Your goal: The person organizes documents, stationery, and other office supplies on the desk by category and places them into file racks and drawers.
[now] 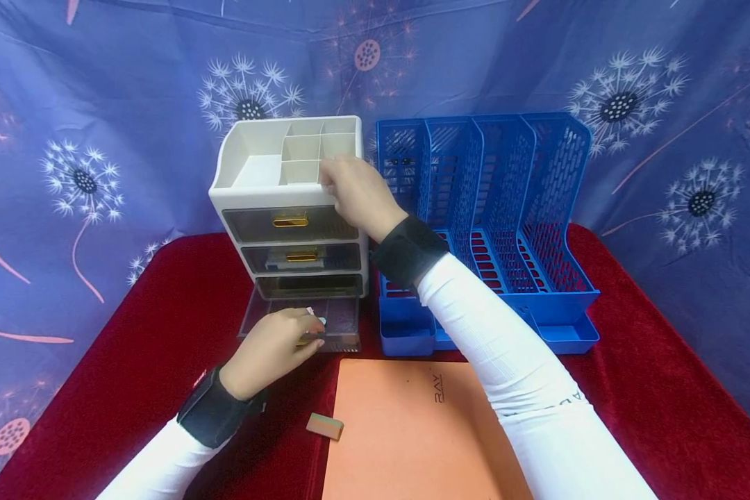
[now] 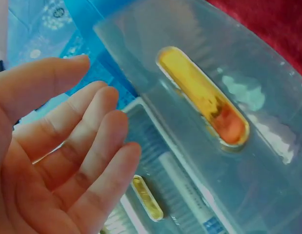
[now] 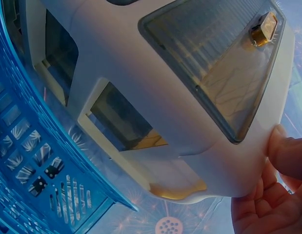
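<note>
1. Two bare hands are at a white drawer organizer (image 1: 262, 196), which stands upright at the far side of the table, left of the middle.
2. The right hand (image 1: 359, 194) pinches the organizer's top rim at its near right corner; in the right wrist view the thumb lies against the front and the fingers bend round the other side.
3. The left hand (image 1: 275, 344) is at the bottom drawer (image 1: 344, 323), which is pulled out toward the near side. Its fingers are loosely bent, with the thumb spread away from them; in the left wrist view they are apart from the drawer's gold handle (image 2: 202, 95).
4. A pale green piece (image 2: 243, 90) and a white piece (image 2: 277, 134) show through the clear drawer; what they are I cannot tell.
5. The two drawers above are pushed in, and a white-and-blue item (image 2: 187, 187) shows through the middle one.
6. Just right of the organizer stands a blue file rack (image 1: 569, 305) with upright lattice dividers.
7. An orange board (image 1: 412, 430) lies nearer, marked "RAY", and a small tan-and-green block (image 1: 325, 426) lies at its left edge.
8. Red cloth (image 1: 162, 312) covers the table; a blue dandelion-print curtain (image 1: 144, 42) hangs behind.
</note>
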### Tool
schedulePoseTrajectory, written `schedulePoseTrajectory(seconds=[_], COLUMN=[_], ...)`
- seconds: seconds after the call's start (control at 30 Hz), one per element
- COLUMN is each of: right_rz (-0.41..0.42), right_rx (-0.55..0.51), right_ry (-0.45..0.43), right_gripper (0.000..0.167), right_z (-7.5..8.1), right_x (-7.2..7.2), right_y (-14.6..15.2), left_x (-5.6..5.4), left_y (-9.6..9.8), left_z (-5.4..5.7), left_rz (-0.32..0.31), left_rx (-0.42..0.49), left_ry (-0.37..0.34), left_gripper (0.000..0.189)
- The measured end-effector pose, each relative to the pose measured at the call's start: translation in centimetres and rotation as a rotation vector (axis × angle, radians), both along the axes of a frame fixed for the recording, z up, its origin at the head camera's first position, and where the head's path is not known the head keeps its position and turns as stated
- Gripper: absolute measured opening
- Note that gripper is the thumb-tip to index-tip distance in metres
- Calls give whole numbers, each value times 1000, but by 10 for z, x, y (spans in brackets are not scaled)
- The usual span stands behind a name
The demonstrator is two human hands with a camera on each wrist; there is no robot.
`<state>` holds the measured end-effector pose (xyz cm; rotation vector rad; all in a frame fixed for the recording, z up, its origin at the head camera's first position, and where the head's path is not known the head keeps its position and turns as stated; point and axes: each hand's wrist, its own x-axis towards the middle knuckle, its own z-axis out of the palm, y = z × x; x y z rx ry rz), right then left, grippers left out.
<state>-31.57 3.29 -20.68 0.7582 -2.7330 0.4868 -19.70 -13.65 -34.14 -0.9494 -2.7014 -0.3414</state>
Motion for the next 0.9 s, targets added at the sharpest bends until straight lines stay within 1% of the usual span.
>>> schedulePoseTrajectory(seconds=[0.1, 0.2, 0.3, 0.37, 0.47, 0.6, 0.67, 0.73, 0.8, 0.9], right_rz=[7, 8, 7, 8, 6, 7, 8, 12, 14, 16], right_rx=[-5, -9, -6, -3, -1, -3, -3, -4, -3, -1], right_ry=[7, 6, 2, 5, 7, 8, 9, 13, 16, 19], right_gripper=[12, 13, 15, 14, 14, 14, 14, 15, 15, 13], right_z=[0, -1, -1, -1, -1, -1, -1, -1, -1, -1], right_x=[0, 0, -1, 0, -1, -1, -1, -1, -1, -1], right_y=[0, 0, 0, 0, 0, 1, 1, 1, 2, 2], left_x=[9, 18, 27, 32, 38, 43, 44, 45, 46, 48], left_y=[0, -1, -3, -4, -5, -5, -5, -4, -3, -2], left_z=[-1, -2, -5, -8, -12, -16, -18, -20, -22, -26], left_rz=[-44, -108, -201, -277, -350, -386, -403, -415, -411, -382], left_rx=[-13, -31, -48, -68, -89, -116, -135, -157, -170, -181], left_ry=[3, -41, -95, -122, -174, -253, -277, -284, -290, -294], left_gripper=[18, 21, 25, 27, 32, 34, 33, 32, 30, 28])
